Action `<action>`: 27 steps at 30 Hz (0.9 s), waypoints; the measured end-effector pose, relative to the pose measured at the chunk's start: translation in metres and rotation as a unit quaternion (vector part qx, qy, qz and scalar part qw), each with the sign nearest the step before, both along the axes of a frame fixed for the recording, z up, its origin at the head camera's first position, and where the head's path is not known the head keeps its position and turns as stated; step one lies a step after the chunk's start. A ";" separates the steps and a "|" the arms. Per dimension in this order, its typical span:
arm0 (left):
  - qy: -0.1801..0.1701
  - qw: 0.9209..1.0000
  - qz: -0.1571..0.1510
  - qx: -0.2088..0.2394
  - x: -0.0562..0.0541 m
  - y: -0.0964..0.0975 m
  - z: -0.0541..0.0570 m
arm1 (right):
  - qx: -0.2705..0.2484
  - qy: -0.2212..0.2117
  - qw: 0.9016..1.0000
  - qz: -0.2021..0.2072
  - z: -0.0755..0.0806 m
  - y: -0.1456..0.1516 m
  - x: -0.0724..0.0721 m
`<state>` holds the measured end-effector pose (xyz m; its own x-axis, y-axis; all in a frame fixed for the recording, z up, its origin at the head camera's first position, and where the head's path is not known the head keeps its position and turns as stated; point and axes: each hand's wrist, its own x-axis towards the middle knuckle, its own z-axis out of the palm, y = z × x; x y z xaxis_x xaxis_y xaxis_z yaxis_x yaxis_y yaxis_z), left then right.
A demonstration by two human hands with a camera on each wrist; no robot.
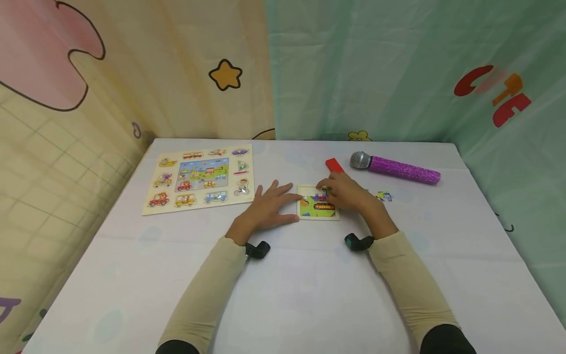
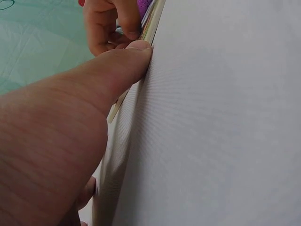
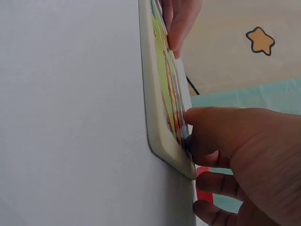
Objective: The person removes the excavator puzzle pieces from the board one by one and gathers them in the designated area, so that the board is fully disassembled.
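Note:
A small framed jigsaw puzzle [image 1: 317, 210] with a tracked vehicle on a green ground lies flat on the table. My left hand [image 1: 271, 206] is spread at its left side, with thumb and forefinger touching the frame's edge. At the upper right of the picture, my right hand [image 1: 347, 194] bends its thumb and forefinger down onto a puzzle piece, mostly hidden by the fingers. In the right wrist view the fingertips of the right hand [image 3: 244, 146] meet the puzzle's surface. One loose puzzle piece [image 1: 383, 196] lies to the right of that hand.
A larger wooden vehicle puzzle board [image 1: 200, 200] lies at the left. Behind the right hand is a red flat piece [image 1: 334, 165], and farther right a purple glittery microphone [image 1: 404, 169]. Printed curtains [image 1: 353, 69] hang behind the white table [image 1: 300, 295].

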<state>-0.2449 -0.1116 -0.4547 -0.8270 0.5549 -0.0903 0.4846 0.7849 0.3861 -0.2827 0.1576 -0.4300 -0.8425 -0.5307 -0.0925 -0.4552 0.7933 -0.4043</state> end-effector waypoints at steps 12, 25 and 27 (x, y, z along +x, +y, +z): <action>-0.002 1.000 0.004 -0.002 -0.002 0.002 -0.001 | 0.069 -0.015 0.997 -0.027 -0.001 0.004 0.000; -0.003 1.000 0.009 -0.022 0.001 0.004 0.003 | 0.030 0.006 0.999 -0.016 -0.001 0.005 -0.001; 0.002 1.000 0.008 -0.024 0.001 0.003 0.003 | 0.011 0.012 1.000 -0.003 0.000 0.006 -0.002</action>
